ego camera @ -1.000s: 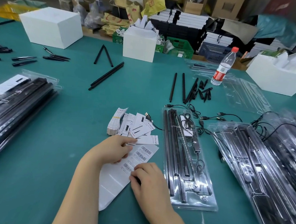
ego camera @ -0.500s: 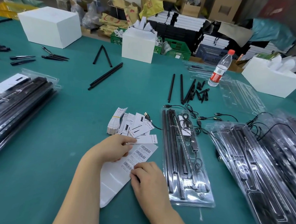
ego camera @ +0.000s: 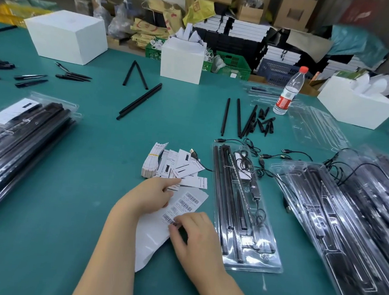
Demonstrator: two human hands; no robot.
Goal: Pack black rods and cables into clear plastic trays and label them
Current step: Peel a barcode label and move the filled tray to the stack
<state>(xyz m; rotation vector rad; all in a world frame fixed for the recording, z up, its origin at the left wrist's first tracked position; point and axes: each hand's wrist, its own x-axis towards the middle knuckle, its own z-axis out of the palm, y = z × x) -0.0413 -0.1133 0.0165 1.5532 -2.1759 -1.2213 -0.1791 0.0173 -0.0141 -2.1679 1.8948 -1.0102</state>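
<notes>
1. Since the earlier frames, both hands have stayed on the label sheet point(ego camera: 161, 234), and the right hand point(ego camera: 192, 234) has shifted only a little at the sheet's right edge.
2. Head view: the left hand point(ego camera: 147, 197) lies on the sheet with its fingers mostly straight, the forefinger reaching onto the loose white cards point(ego camera: 183, 167) just beyond.
3. The right hand's curled fingertips pinch at a barcode label point(ego camera: 169, 219) on the sheet.
4. Just right of the hands, a clear tray point(ego camera: 250, 267) lies on the green table point(ego camera: 47, 229), holding black rods point(ego camera: 222, 194) and a coiled cable point(ego camera: 254, 196).
5. Stacks of filled trays sit at the left edge point(ego camera: 18, 141) and at the right point(ego camera: 355, 225).
6. Loose rods point(ego camera: 232, 115) lie farther back, near a water bottle point(ego camera: 289, 91).
</notes>
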